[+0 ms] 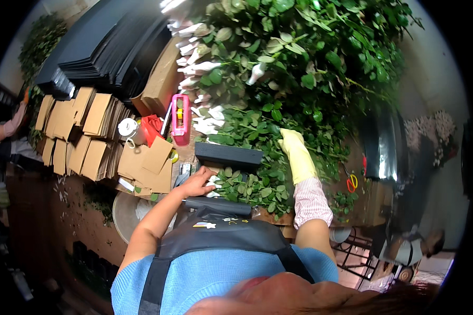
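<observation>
My bare left hand [198, 182] lies with its fingers stretched out at the edge of a small bunch of leafy rose stems [252, 186]. It touches the white-sleeved flower heads at the bunch's left end. The bunch lies between a black corrugated sheet [228, 155], folded up behind it, and a black edge [218, 206] close to my apron. My right hand [294, 144], in a pale yellow glove, reaches into the leaves farther up. Its fingers are curled together, and leaves hide what they hold, if anything. A large pile of leafy stems [310, 58] with white-sleeved heads fills the far side.
To the left are stacked brown cardboard pieces [100, 115], black sheets [105, 52], a white bottle [127, 128] and a pink holder [180, 119]. Orange-handled scissors [351, 182] lie at the right. A bucket [126, 212] stands below the table's left edge. Other people are at both sides.
</observation>
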A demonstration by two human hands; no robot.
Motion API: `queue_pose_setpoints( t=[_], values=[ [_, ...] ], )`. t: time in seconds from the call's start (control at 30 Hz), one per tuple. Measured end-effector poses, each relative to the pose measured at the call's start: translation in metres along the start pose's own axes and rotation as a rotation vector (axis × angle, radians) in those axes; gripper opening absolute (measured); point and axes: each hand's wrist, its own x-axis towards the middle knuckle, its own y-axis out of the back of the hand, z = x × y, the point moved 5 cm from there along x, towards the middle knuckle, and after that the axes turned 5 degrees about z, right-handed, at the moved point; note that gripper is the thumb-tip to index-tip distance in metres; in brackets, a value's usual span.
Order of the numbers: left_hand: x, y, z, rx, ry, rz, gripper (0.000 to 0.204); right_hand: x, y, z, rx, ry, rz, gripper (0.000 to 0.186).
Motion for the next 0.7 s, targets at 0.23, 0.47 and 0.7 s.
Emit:
queue_pose_setpoints(
  t=[0.23,0.47,0.7],
  values=[
    [0.006,-0.008,-0.012,-0.046,0.107,0.198,0.027,-0.047,0.090,0.014,0.420,0.574,1.064,0.044],
    [0.001,-0.004,-0.012,-0.096,-0.058,0.315,0.023,-0.171,0.159,-0.023,0.238,0.664,0.804,0.046],
    [0.003,-0.017,-0.031,-0.308,0.062,0.351,0.054,-0.161,0.000,-0.038,-0.183,0.151,-0.511,0.065]
  ],
)
